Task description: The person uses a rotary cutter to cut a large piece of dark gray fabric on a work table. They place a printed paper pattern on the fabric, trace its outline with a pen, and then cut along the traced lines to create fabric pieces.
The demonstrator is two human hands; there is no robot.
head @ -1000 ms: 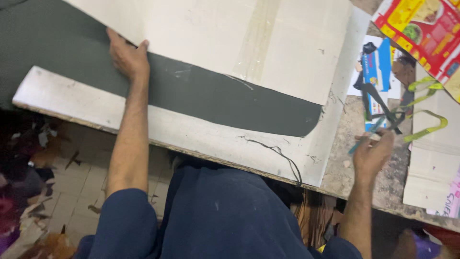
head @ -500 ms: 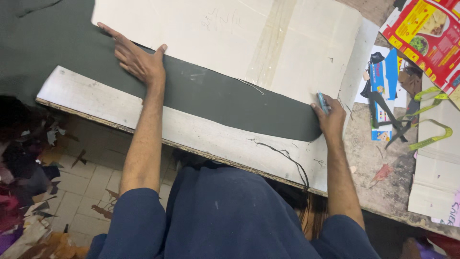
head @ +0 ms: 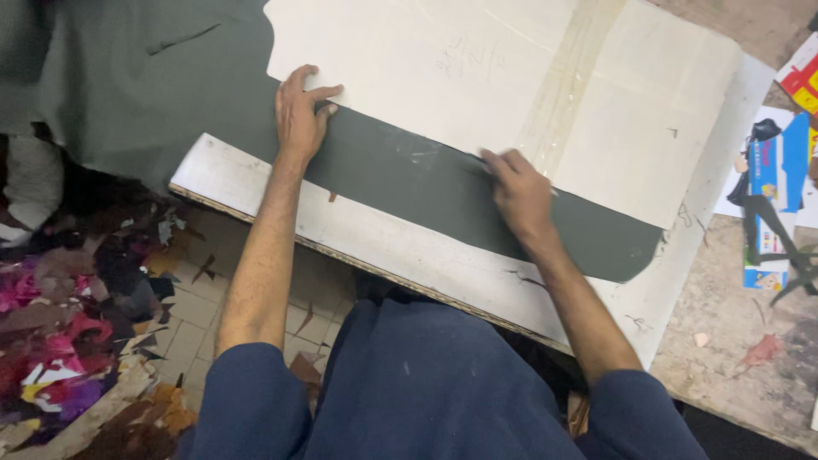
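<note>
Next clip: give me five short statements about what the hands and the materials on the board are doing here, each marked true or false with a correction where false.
1. The left hand rests on the dark green sheet at the edge of the pale cardboard template. True.
2. The right hand is holding scissors. False: it presses near the template's lower edge; whether it holds a small marker cannot be told.
3. The template lies on top of the dark green sheet. True.
4. The white board sits flat on the floor. False: it is raised, with the tiled floor visible below it.
5. Coloured scraps lie on the floor at the person's left. True.
</note>
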